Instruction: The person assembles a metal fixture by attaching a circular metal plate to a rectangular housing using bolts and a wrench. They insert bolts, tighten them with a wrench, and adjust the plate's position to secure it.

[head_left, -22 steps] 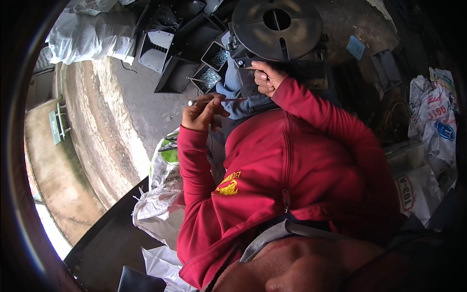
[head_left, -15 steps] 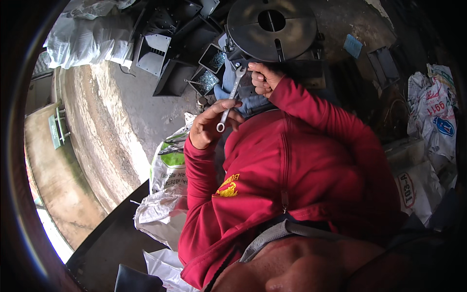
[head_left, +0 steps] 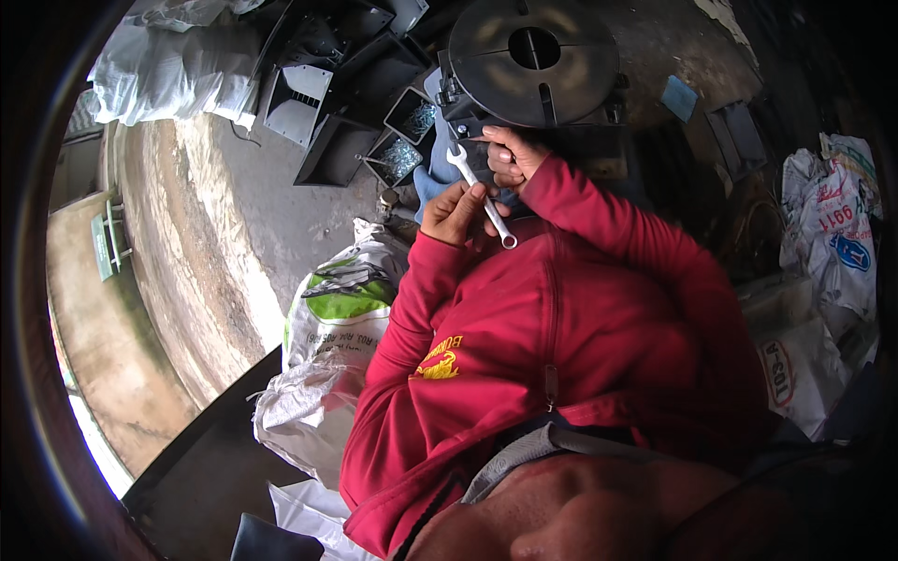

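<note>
A combination wrench (head_left: 474,182) lies across the fingers of my left hand (head_left: 453,215), which is closed around its shaft. Its open-ended jaw points up and left, just below a small bolt (head_left: 462,131) on the machine's edge; the jaw is apart from the bolt. The ring end hangs down over my jacket. My right hand (head_left: 516,157) is curled beside the bolt, index finger and thumb at the metal edge; whatever it may pinch is hidden. Above both hands sits a dark round slotted plate (head_left: 580,79) with a central hole, on a black metal base (head_left: 594,140).
Two small bins of screws (head_left: 398,159) stand left of the machine, among black metal housings (head_left: 334,150). White sacks (head_left: 351,280) lie by my left arm, and more sacks (head_left: 832,210) are at the right. A blue cloth-like piece (head_left: 678,97) rests on the floor.
My left hand has moved up and right, and the wrench has swung round, its jaw coming off the bolt. The right hand has shifted slightly and stays beside the bolt.
</note>
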The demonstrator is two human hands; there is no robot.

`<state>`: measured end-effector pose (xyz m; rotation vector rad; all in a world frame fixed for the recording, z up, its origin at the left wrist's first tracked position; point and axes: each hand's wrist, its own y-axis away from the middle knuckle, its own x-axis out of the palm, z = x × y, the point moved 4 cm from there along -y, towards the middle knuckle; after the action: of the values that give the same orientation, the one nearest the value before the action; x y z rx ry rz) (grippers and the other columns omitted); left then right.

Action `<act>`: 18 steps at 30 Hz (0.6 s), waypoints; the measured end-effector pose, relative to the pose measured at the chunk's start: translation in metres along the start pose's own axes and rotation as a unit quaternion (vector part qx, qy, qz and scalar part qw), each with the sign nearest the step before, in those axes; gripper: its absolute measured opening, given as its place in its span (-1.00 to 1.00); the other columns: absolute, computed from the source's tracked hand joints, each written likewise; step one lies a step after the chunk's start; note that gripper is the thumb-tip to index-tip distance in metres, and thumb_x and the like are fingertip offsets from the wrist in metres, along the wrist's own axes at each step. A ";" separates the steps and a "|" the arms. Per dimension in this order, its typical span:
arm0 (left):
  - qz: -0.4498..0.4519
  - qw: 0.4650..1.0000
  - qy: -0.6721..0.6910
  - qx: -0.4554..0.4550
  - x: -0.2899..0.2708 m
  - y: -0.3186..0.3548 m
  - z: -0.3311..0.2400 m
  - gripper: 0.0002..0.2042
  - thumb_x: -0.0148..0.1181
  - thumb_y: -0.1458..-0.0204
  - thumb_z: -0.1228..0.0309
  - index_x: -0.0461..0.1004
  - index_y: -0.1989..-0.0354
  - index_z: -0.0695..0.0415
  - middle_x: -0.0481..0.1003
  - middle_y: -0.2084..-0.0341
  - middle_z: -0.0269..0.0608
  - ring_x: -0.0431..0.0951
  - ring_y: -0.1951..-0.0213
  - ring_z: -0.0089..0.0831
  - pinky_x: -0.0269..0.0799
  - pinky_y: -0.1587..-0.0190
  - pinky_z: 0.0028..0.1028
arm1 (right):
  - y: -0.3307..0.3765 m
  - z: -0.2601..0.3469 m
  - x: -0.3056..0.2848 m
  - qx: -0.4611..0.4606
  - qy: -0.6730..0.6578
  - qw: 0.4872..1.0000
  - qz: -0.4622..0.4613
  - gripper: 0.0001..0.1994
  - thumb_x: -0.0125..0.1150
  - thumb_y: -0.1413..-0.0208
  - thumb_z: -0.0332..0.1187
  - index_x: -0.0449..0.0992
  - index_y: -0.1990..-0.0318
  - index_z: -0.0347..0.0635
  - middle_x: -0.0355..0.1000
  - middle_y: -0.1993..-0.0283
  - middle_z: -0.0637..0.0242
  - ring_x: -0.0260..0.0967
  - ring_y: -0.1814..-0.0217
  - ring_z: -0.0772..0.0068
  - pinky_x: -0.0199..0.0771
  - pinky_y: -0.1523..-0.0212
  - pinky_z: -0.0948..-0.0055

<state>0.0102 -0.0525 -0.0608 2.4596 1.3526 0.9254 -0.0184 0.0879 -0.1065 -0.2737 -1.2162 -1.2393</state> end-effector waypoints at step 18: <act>0.032 0.994 0.068 -0.083 0.007 -0.042 -0.001 -0.64 -0.18 -0.23 0.23 0.35 0.04 0.28 0.54 0.31 0.08 0.61 0.45 -0.28 0.45 0.68 -0.50 | 0.002 0.000 -0.010 0.007 0.109 0.989 -0.097 -0.56 0.11 -0.07 0.01 0.20 0.71 0.01 0.14 0.72 0.51 -0.06 0.84 0.64 -0.10 0.81 0.61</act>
<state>-0.0167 -0.0230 -0.0755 2.3636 1.1895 1.1890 -0.0149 0.0942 -0.1136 -0.0081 -1.0807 -1.3884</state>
